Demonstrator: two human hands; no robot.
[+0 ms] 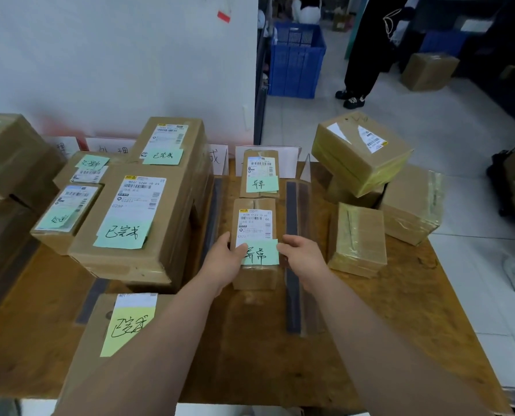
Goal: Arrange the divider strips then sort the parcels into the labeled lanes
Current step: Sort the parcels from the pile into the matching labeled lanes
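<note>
A narrow brown parcel with a white shipping label and a green note lies in the middle lane of the wooden table. My left hand grips its left side and my right hand grips its right side. A second small parcel with a green note lies just behind it in the same lane. Dark divider strips run along both sides of this lane. White lane signs stand at the back edge.
Large labeled parcels fill the lanes to the left, and one lies near the front edge. Taped plain boxes are stacked at the right. A blue crate and a standing person are on the floor beyond.
</note>
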